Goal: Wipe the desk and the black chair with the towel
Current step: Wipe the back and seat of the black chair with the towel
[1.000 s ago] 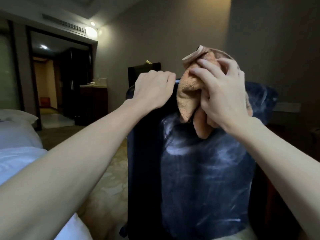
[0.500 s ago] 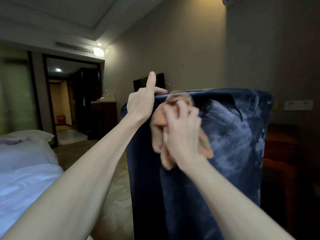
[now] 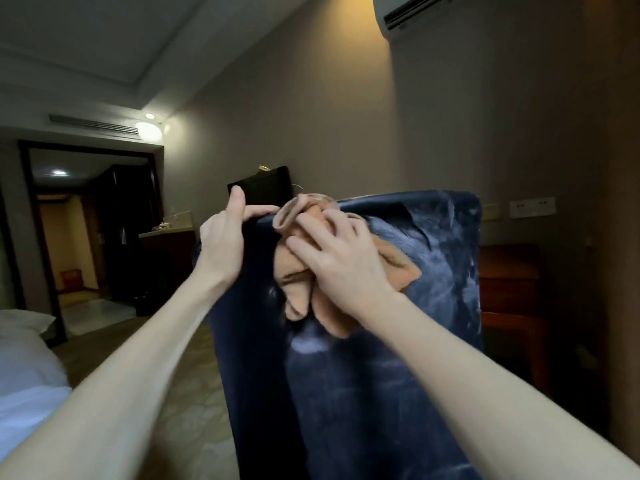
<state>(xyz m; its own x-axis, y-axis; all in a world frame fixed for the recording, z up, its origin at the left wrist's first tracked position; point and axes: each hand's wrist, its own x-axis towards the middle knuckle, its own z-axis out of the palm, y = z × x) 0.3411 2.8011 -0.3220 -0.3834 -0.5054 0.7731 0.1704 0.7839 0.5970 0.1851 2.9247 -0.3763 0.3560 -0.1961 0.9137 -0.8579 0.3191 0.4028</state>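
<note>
The black chair (image 3: 381,375) fills the middle of the view, its tall dark velvet back facing me and streaked with pale wipe marks. A crumpled tan towel (image 3: 298,292) lies against the upper part of that back, just below the top edge. My right hand (image 3: 336,261) presses the towel onto the fabric with its fingers spread flat over it. My left hand (image 3: 225,244) holds the chair's top left corner, thumb raised and fingers hooked over the top edge. The wooden desk (image 3: 509,289) shows dimly behind the chair on the right.
A white bed (image 3: 24,368) lies at the lower left. A dark screen (image 3: 263,188) stands behind the chair. A doorway (image 3: 86,237) opens at the left, with a counter (image 3: 166,237) beside it. Wall sockets (image 3: 531,206) and an air conditioner (image 3: 408,15) sit on the right wall.
My right hand has carried the towel from the left part of the chair back up and right toward the top edge. My left hand stays on the top left corner.
</note>
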